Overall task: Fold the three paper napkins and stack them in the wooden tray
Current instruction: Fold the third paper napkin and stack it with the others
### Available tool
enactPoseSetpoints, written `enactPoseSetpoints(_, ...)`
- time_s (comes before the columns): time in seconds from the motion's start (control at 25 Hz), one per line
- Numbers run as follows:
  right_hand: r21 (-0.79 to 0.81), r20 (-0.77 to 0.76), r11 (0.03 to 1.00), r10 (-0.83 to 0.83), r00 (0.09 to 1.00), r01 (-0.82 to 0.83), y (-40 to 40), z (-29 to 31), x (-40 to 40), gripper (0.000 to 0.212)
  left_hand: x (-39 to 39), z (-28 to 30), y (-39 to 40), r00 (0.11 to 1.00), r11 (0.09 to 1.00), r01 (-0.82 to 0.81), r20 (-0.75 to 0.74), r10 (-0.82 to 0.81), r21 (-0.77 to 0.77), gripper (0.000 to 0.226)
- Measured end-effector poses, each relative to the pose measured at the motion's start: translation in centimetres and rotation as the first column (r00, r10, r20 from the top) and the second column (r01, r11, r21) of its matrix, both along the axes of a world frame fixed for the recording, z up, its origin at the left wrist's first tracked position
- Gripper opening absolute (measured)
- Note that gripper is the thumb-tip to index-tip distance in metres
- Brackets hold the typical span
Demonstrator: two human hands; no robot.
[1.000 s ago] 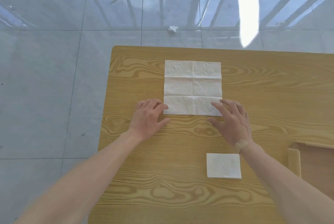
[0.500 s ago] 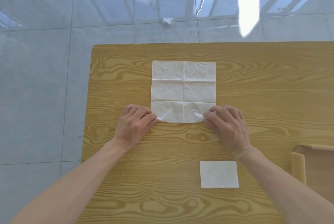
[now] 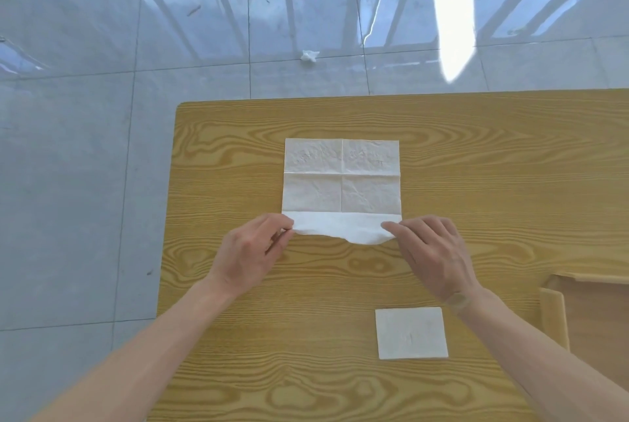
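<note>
**Near edge of napkin lifted and turned over**

Half a second earlier the napkin lay fully flat with both hands pressed at its near corners; by this moment its near edge had been raised off the table and rolled away from the person, so that a bright white strip of its underside showed along the front. That strip sagged in the middle and bulged lower toward the right. The rest of the sheet lay flat on the wood, its creases marking out panels, with the far edge square to the table.

The left hand was pinched shut on the near left corner of the napkin, thumb and fingers closed on the paper. The right hand gripped the near right corner in the same way, its fingers closed over the turned edge. Both forearms reached in from the bottom of the head view.

A folded napkin, a small white square, lay flat on the table close to the person, beside the right forearm and well apart from the open sheet. The wooden tray sat at the right edge, cut off by the frame, with only its left wall and part of its floor in sight. Beyond the table, a crumpled scrap of white paper lay on the glossy tiled floor.
</note>
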State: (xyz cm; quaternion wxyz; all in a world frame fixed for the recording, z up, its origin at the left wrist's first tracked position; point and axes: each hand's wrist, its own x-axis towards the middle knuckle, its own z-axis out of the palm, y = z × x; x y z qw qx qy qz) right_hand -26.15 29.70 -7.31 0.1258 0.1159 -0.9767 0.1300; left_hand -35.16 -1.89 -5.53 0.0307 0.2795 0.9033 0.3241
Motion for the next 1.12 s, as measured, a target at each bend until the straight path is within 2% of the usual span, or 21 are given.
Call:
enactPoseSetpoints(0.08, 0.002, 0.0, 1.0, 0.009, 1.0, -0.009, -0.2, 0.2, 0.4, 0.041, 0.5, 0.7, -0.2, 0.996, 0.998, -0.048, 0.082, 0.044, 0.045, 0.011)
enactPoseSetpoints(0.16, -0.026, 0.016, 1.0, -0.016, 1.0, 0.016, -0.2, 0.5, 0.8, 0.035, 1.0, 1.0, -0.6, 0.989, 0.994, -0.066, 0.14, 0.054, 0.083, 0.008)
enactPoseSetpoints(0.28, -0.082, 0.056, 0.996, -0.024, 0.998, 0.028, -0.5, 0.8, 1.2, 0.017, 1.5, 1.3, -1.1, 0.983, 0.995, -0.056, 0.18, 0.04, 0.086, 0.022)
enactPoseSetpoints(0.4, -0.13, 0.104, 0.991, -0.022, 0.994, 0.036, -1.0, 1.1, 1.3, 0.012, 1.7, 1.7, -1.2, 0.976, 0.996, -0.058, 0.215, 0.044, 0.063, 0.028)
enactPoseSetpoints(0.52, -0.239, 0.188, 0.958, -0.113, 0.976, 0.157, -1.5, 1.5, 0.9, 0.013, 1.2, 2.1, -1.0, 0.946, 0.985, -0.172, 0.282, 0.157, 0.03, 0.019)
enactPoseSetpoints(0.76, -0.42, 0.397, 0.805, -0.252, 0.883, 0.419, -2.1, 2.4, -1.7, 0.004, -1.2, 1.7, 0.0, 0.817, 0.919, -0.391, 0.479, 0.321, 0.05, 0.007)
enactPoseSetpoints(0.88, -0.463, 0.488, 0.72, -0.279, 0.827, 0.517, -2.5, 2.5, -3.7, 0.004, -2.0, 1.2, 0.2, 0.773, 0.891, -0.454, 0.505, 0.384, 0.018, 0.006)
enactPoseSetpoints(1.12, -0.401, 0.547, 0.721, -0.306, 0.779, 0.565, -2.9, 2.1, -6.1, 0.005, -3.0, 0.5, 0.7, 0.75, 0.877, -0.473, 0.486, 0.449, -0.08, 0.002)
